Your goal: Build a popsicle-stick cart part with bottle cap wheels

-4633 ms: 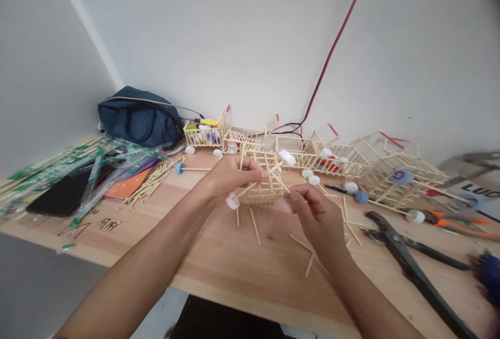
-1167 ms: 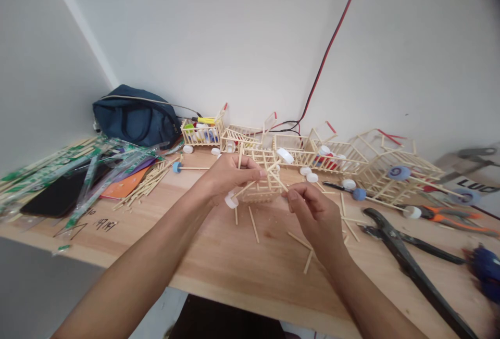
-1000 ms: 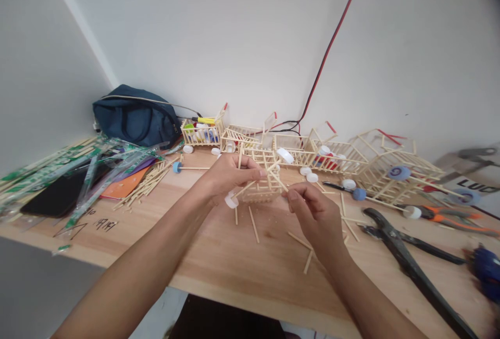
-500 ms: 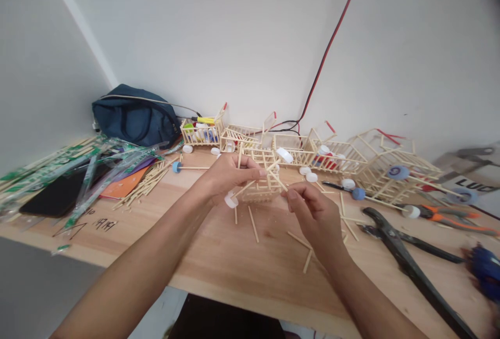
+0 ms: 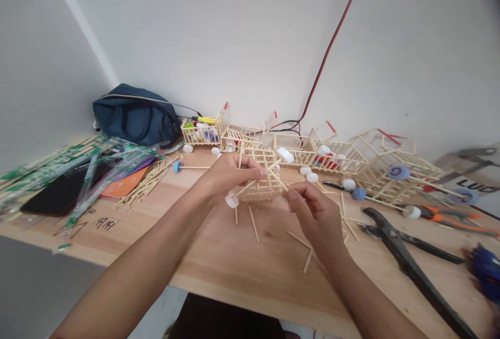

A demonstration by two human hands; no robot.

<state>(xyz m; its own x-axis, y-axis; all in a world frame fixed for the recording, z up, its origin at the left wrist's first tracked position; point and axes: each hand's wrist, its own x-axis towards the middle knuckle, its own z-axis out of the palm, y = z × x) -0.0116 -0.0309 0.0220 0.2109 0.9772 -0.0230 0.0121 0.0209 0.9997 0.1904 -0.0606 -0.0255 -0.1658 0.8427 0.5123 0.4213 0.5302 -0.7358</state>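
My left hand (image 5: 234, 175) is closed on a small cart frame (image 5: 262, 188) built from thin wooden sticks, held just over the table. White bottle-cap wheels (image 5: 232, 199) are attached to it, one low by my left wrist and another at its upper right. Between the fingertips of my right hand (image 5: 312, 209) is a short wooden stick (image 5: 278, 179), pinched at its near end. The stick's far end meets the frame beside my left thumb. My fingers hide part of the frame.
Finished stick carts (image 5: 201, 135) line the wall, some holding bottle caps. Loose sticks (image 5: 253, 224) lie in front of my hands. Large black pliers (image 5: 406, 261), orange-handled pliers (image 5: 449, 215) and a blue tool (image 5: 484, 271) are at right. Left are a blue bag (image 5: 135, 115), phone (image 5: 54, 193) and wrappers.
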